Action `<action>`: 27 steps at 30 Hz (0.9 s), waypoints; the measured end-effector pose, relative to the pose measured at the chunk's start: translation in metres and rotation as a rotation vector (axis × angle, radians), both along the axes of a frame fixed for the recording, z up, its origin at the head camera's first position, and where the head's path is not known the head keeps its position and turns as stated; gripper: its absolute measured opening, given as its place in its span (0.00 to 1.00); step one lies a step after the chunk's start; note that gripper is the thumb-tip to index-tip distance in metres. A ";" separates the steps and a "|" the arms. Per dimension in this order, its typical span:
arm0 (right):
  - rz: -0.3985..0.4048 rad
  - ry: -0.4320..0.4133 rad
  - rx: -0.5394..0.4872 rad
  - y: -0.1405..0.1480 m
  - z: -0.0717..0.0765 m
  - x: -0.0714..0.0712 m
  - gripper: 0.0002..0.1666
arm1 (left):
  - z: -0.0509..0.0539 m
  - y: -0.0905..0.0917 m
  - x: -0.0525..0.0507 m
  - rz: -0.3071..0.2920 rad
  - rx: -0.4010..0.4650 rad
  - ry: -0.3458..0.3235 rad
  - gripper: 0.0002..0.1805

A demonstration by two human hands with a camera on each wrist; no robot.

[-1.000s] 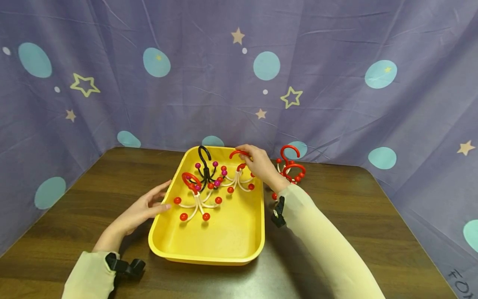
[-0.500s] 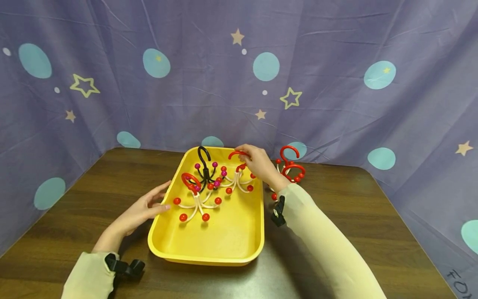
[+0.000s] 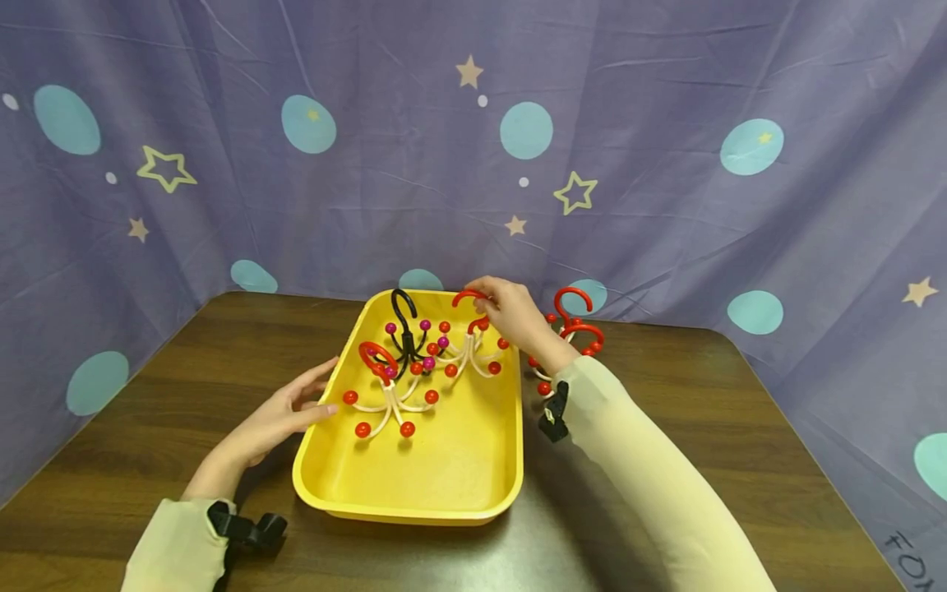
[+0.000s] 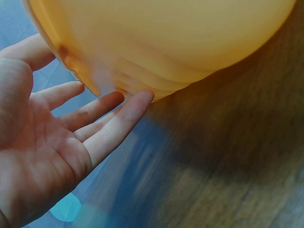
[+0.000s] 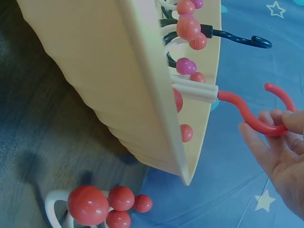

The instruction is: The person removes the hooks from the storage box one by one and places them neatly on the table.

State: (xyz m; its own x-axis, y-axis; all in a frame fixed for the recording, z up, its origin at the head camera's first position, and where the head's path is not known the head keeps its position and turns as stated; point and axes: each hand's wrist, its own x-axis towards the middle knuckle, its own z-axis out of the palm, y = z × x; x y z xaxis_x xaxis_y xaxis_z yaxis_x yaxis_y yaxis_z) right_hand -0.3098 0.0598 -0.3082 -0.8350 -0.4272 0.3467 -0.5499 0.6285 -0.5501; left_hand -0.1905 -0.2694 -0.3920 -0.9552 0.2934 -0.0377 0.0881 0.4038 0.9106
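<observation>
In the head view, my right hand (image 3: 512,316) pinches the red hook of a claw-style hanger (image 3: 468,349) with white prongs and red ball tips, at the back right of a yellow basin (image 3: 407,516). Up close in the right wrist view, thumb and fingers hold the hook of this hanger (image 5: 194,90). My left hand (image 3: 284,411) holds the basin's left side, its thumb over the rim and its fingers against the outer wall. A black hanger (image 3: 408,341) with purple balls and another red-and-white hanger (image 3: 390,399) stand inside the basin.
More red-and-white hangers (image 3: 574,306) stand on the wooden table (image 3: 666,411), right of the basin and partly behind my right forearm. A purple patterned curtain (image 3: 636,123) hangs behind the table and along its sides.
My right hand has risen slightly with the red-hooked hanger in it, its prongs shifting up a little. The left hand and the basin hold their places.
</observation>
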 end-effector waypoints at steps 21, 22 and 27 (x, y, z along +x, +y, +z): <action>-0.009 0.012 -0.034 0.008 0.021 0.001 0.15 | -0.001 0.000 0.000 -0.004 0.006 0.001 0.38; -0.010 0.015 -0.032 0.008 0.022 0.001 0.15 | -0.001 0.000 0.000 -0.004 0.006 0.001 0.38; -0.015 0.034 -0.029 0.011 0.028 0.002 0.15 | -0.001 0.000 0.000 -0.006 0.008 0.001 0.39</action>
State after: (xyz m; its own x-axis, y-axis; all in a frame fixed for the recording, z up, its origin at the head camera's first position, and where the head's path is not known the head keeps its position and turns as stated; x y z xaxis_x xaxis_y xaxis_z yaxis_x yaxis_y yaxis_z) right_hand -0.3078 0.0711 -0.2797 -0.8287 -0.4045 0.3867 -0.5594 0.6209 -0.5492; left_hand -0.1909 -0.2698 -0.3925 -0.9535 0.2995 -0.0347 0.0912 0.3963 0.9136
